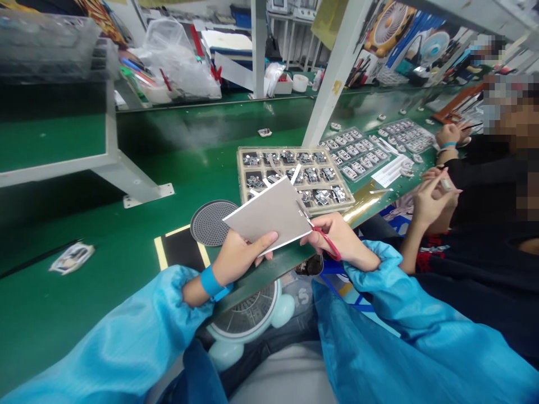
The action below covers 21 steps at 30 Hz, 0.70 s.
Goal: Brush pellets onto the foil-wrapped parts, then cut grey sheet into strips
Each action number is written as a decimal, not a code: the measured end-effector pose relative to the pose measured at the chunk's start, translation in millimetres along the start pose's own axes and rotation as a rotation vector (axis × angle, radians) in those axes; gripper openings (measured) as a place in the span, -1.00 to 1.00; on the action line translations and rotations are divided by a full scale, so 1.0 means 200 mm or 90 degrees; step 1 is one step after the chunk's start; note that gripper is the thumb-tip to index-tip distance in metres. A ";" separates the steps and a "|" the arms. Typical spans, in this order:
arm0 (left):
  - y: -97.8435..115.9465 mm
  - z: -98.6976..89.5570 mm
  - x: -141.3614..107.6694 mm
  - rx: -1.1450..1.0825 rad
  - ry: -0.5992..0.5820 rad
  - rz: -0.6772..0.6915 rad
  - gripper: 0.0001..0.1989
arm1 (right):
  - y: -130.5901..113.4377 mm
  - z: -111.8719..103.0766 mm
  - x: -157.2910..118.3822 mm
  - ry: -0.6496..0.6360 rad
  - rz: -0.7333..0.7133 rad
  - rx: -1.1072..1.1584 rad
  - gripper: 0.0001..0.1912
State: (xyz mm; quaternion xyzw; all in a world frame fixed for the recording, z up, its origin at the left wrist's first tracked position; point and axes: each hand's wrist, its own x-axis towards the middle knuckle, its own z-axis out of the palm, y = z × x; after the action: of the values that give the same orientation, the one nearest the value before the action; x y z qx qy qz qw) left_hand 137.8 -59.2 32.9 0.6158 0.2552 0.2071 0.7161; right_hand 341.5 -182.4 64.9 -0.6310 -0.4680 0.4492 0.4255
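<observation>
My left hand (238,255) is closed on the lower edge of a flat grey sheet (269,216) with white borders, thumb on top. The sheet is held tilted above the table's front edge. In my right hand (337,235) is a pair of red-handled scissors (330,244), fingers wrapped round the handles. The scissor blades lie at the sheet's right edge, and I cannot tell how far they are apart. Behind the sheet, a compartment tray (347,196) holds several small circuit assemblies; narrow white strips stick up there, partly hidden by the sheet.
A round perforated grey disc (213,221) and a black pad (181,249) with yellow edges lie left of the sheet. A white-legged shelf (109,163) stands at left, a post (332,78) behind the tray. At right a co-worker's hands (435,196) hold a small part.
</observation>
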 end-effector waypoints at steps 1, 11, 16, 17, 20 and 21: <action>0.00 0.00 0.00 0.005 -0.003 -0.004 -0.66 | 0.00 0.00 0.00 -0.005 -0.003 -0.006 -0.27; 0.01 0.00 -0.01 0.024 -0.009 -0.018 -0.64 | 0.01 -0.02 0.02 0.030 0.000 -0.049 -0.35; 0.00 -0.01 -0.01 0.038 -0.008 -0.013 -0.64 | -0.01 -0.03 0.04 0.047 0.041 -0.065 -0.38; 0.00 -0.01 -0.01 0.042 -0.009 -0.010 -0.64 | -0.01 -0.03 0.04 0.049 0.049 -0.064 -0.38; 0.00 -0.01 -0.01 0.055 -0.021 -0.018 -0.62 | -0.03 -0.02 0.04 0.037 0.031 -0.063 -0.36; 0.00 -0.01 -0.01 0.058 -0.024 -0.024 -0.62 | -0.03 -0.02 0.04 0.035 0.023 -0.063 -0.35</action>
State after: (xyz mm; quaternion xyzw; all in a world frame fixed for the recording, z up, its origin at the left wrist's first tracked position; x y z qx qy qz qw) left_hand 135.3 -58.6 32.4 0.6466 0.2627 0.1703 0.6956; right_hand 344.6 -173.5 70.8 -0.6719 -0.4662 0.4157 0.3980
